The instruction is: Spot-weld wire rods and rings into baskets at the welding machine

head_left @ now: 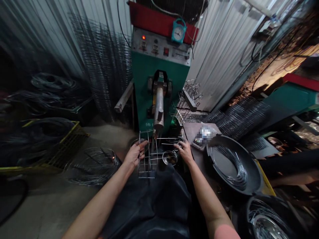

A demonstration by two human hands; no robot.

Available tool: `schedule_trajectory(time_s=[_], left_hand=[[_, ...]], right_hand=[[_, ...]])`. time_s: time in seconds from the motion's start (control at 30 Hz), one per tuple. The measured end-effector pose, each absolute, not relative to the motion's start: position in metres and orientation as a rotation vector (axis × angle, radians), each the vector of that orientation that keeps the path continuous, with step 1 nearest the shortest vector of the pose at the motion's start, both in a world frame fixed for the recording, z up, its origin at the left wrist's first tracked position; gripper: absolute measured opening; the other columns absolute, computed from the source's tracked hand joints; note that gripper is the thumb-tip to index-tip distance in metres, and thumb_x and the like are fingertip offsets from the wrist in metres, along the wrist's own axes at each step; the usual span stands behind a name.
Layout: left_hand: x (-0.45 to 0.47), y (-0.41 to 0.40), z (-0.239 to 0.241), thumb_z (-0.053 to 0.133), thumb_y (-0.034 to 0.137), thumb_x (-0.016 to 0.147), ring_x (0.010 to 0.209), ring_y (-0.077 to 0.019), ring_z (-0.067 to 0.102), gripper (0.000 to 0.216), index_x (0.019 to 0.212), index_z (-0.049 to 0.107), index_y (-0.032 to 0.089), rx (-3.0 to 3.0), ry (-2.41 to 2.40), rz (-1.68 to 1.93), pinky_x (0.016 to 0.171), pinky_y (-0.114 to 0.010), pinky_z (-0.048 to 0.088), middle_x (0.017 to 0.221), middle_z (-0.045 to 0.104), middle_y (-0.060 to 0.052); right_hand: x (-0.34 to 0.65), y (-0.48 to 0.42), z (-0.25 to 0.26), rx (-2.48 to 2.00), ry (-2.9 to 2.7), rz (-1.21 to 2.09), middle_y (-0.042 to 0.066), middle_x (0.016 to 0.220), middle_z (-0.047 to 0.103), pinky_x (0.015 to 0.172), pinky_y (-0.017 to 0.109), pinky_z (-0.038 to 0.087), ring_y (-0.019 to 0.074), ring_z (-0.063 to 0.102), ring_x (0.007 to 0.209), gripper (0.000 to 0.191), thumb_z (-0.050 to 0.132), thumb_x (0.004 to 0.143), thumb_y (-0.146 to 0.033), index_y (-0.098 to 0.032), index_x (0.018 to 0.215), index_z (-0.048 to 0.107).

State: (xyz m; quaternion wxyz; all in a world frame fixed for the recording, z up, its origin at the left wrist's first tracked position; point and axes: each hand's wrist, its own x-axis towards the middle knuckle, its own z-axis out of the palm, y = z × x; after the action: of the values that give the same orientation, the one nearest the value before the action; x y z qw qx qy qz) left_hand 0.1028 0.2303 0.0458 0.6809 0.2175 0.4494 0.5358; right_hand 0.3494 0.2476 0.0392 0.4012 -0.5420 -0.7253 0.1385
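Spot welder (143, 78) ahead; left hand (135, 154), right hand (184, 151) gripping wire rack (151, 159).

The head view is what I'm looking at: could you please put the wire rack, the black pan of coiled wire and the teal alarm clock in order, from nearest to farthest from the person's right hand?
From the right hand:
1. Wire rack: directly at the fingers, in front of the person.
2. Black pan: off to the hand's right, holding coiled wire.
3. Teal alarm clock: straight ahead, high on the green machine.
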Motion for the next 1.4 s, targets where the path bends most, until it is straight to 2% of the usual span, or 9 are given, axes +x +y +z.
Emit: schedule_trajectory(time_s=[0.13, 0.37, 0.9, 1.13, 1.4], left_hand=[[0.105, 0.228, 0.045, 0.08, 0.033, 0.049, 0.034, -0.0025, 0.02, 0.048, 0.082, 0.049, 0.019, 0.488, 0.987, 1.263, 0.033, -0.015, 0.014, 0.042, 0.028, 0.014], [0.103, 0.231, 0.044, 0.078, 0.032, 0.054, 0.034, -0.0025, 0.021, 0.042, 0.077, 0.047, 0.019, 0.489, 0.982, 1.305, 0.033, -0.016, 0.014, 0.044, 0.027, 0.014], [0.104, 0.248, 0.044, 0.081, 0.028, 0.048, 0.033, -0.0015, 0.021, 0.05, 0.082, 0.044, 0.019, 0.395, 0.96, 1.312, 0.033, -0.016, 0.012, 0.045, 0.027, 0.015], [0.103, 0.258, 0.041, 0.08, 0.024, 0.048, 0.032, -0.001, 0.02, 0.049, 0.082, 0.045, 0.019, 0.362, 0.959, 1.31, 0.033, -0.016, 0.012, 0.045, 0.024, 0.016], [0.101, 0.265, 0.039, 0.078, 0.021, 0.052, 0.032, -0.001, 0.021, 0.041, 0.077, 0.046, 0.019, 0.353, 0.946, 1.273, 0.032, -0.015, 0.012, 0.044, 0.027, 0.014]], right_hand=[[0.338, 0.258, 0.038, -1.344, -1.785, 0.433, 0.008, 0.115, 0.057, 0.097, 0.042, 0.032, 0.025, 0.046, 0.112, 0.028, 0.061, 0.075, -0.048, -0.021, 0.066, 0.063], [0.331, 0.273, 0.036, -1.304, -1.85, 0.433, 0.007, 0.109, 0.059, 0.096, 0.044, 0.031, 0.0246, 0.044, 0.109, 0.027, 0.061, 0.076, -0.046, -0.022, 0.064, 0.063], [0.336, 0.3, 0.04, -1.29, -1.982, 0.491, 0.005, 0.11, 0.059, 0.096, 0.048, 0.028, 0.026, 0.041, 0.108, 0.026, 0.064, 0.074, -0.046, -0.022, 0.063, 0.063], [0.335, 0.309, 0.047, -1.327, -2.024, 0.531, 0.007, 0.111, 0.059, 0.094, 0.046, 0.029, 0.0259, 0.042, 0.109, 0.028, 0.062, 0.075, -0.047, -0.021, 0.065, 0.064], [0.33, 0.309, 0.049, -1.391, -2.022, 0.496, 0.006, 0.107, 0.061, 0.092, 0.041, 0.03, 0.0235, 0.043, 0.108, 0.026, 0.065, 0.074, -0.044, -0.019, 0.066, 0.064]])
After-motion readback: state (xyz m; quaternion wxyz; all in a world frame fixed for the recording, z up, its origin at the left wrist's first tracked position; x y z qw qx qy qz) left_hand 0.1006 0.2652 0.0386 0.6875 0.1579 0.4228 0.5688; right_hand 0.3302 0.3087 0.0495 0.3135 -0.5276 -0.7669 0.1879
